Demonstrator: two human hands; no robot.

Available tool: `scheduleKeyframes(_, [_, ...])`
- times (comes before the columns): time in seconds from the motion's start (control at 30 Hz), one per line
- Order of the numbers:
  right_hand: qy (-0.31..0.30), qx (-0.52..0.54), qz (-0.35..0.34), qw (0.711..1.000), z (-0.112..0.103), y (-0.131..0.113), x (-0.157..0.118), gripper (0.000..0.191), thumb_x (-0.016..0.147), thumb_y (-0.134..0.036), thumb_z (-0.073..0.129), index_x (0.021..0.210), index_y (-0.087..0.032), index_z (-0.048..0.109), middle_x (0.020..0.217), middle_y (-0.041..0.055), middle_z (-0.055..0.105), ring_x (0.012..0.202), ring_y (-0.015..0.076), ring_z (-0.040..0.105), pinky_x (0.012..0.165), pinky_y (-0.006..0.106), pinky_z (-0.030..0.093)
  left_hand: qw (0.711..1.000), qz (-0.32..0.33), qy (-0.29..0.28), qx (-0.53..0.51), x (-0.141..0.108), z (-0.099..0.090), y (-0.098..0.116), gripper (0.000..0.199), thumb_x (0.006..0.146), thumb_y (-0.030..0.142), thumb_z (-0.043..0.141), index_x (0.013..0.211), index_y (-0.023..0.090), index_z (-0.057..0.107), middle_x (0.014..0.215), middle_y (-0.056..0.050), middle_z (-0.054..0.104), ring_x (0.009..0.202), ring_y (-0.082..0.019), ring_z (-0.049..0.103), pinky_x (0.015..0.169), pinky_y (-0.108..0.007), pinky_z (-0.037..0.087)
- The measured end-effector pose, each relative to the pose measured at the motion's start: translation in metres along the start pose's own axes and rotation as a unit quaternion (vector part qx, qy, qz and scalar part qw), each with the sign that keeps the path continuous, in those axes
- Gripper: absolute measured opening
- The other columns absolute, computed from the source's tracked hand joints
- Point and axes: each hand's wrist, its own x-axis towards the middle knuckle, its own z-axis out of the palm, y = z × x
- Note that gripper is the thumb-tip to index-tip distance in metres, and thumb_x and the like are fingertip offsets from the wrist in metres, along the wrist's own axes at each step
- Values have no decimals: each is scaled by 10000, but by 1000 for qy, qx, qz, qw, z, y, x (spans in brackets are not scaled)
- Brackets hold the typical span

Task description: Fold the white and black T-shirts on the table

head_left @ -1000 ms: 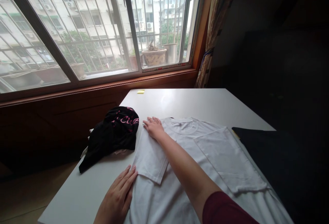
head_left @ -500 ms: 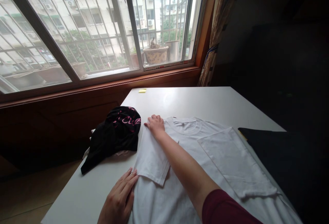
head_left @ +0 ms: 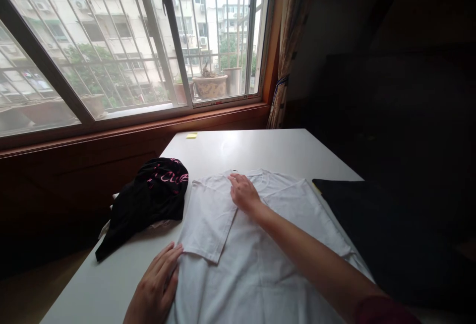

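Observation:
A white T-shirt [head_left: 230,284] lies spread on the white table, its collar toward the far end. Its left sleeve is folded inward over the body, and the right sleeve also lies across it. My left hand [head_left: 154,284] rests at the shirt's left edge, fingers stretched out and fingertips touching the cloth just below the sleeve. Near the left side of the collar, my right hand [head_left: 244,193] touches the fabric with its fingers extended and slightly bent. My right forearm crosses over the shirt and hides part of it.
Left of the shirt is a heap of clothes topped by a black garment [head_left: 148,205] with pink lettering. Dark folded cloth [head_left: 345,205] lies along the right side. A yellow note [head_left: 191,136] sits at the far edge of the white table [head_left: 256,148], below a barred window.
My right hand has moved right, from the sleeve's shoulder end to beside the collar. My left hand stays at the shirt's edge. The whole view has shifted somewhat to the right.

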Motion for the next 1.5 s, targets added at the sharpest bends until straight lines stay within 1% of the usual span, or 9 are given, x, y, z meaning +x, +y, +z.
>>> scheduleKeyframes(0.13, [-14, -54, 40, 998, -34, 56, -72, 509, 996, -178, 362, 1473, -137, 535, 1536, 115, 529, 1451, 252, 418, 1228, 405, 303, 1000, 12, 8, 2, 13, -3, -3, 387, 978, 306, 568, 1360, 311, 631, 1363, -40, 696, 1308, -258, 630, 1043, -415, 590])
scheduleKeyframes(0.23, [-46, -90, 87, 991, -51, 93, -121, 551, 1016, -288, 336, 1519, -124, 490, 1617, 118, 433, 1520, 262, 334, 1262, 429, 250, 1000, 26, 5, 0, 38, -1, 0, 392, 995, 310, 538, 1378, 311, 617, 1443, -46, 638, 1368, -260, 578, 1087, -434, 556])
scheduleKeyframes(0.4, [-107, -101, 137, 980, -61, 126, -165, 680, 1023, -490, 323, 1573, -101, 416, 1668, 139, 333, 1558, 289, 261, 1269, 470, 232, 998, 44, -31, 33, 95, 35, 12, 465, 1032, 359, 460, 1465, 217, 550, 1553, -101, 537, 1473, -275, 454, 1184, -481, 449])
scheduleKeyframes(0.5, [-125, -103, 143, 976, -60, 128, -167, 707, 1038, -532, 286, 1592, -104, 382, 1686, 122, 287, 1569, 281, 230, 1277, 470, 196, 994, 27, -74, 77, 118, 65, 14, 529, 1041, 418, 423, 1471, 134, 545, 1574, -158, 497, 1501, -305, 403, 1218, -518, 381])
scheduleKeyframes(0.63, [-138, -100, 140, 975, -59, 129, -156, 723, 1045, -561, 269, 1609, -114, 346, 1701, 104, 244, 1580, 265, 191, 1282, 468, 161, 984, 3, -136, 114, 130, 83, 10, 608, 1046, 486, 390, 1556, 159, 440, 1644, -137, 379, 1546, -306, 304, 1245, -551, 292])
scheduleKeyframes(0.93, [-139, -89, 150, 975, -52, 143, -130, 709, 1041, -553, 270, 1621, -148, 326, 1701, 100, 254, 1582, 250, 185, 1280, 470, 139, 974, -9, -177, 139, 146, 84, 6, 667, 1039, 571, 366, 1573, 174, 413, 1671, -134, 317, 1556, -325, 277, 1239, -548, 271])
scheduleKeyframes(1.17, [-137, -92, 149, 975, -52, 144, -128, 711, 1036, -548, 281, 1613, -136, 341, 1698, 111, 259, 1581, 250, 190, 1279, 460, 137, 986, -3, -99, 132, 131, 99, 35, 568, 1060, 412, 341, 1537, 129, 462, 1634, -168, 397, 1537, -316, 330, 1226, -536, 316])
scheduleKeyframes(1.33, [-141, -88, 148, 975, -53, 143, -128, 718, 1036, -550, 283, 1615, -128, 334, 1699, 115, 252, 1582, 253, 187, 1281, 459, 128, 984, 19, -124, 126, 114, 83, 17, 604, 1053, 485, 373, 1583, 197, 400, 1657, -117, 359, 1544, -283, 318, 1241, -519, 305])
scheduleKeyframes(1.5, [-140, -87, 152, 974, -55, 140, -128, 710, 1033, -532, 295, 1614, -125, 335, 1695, 124, 263, 1580, 258, 195, 1280, 468, 133, 979, 6, -148, 143, 115, 72, -1, 638, 1052, 517, 357, 1593, 179, 378, 1672, -123, 311, 1552, -287, 294, 1241, -516, 306])
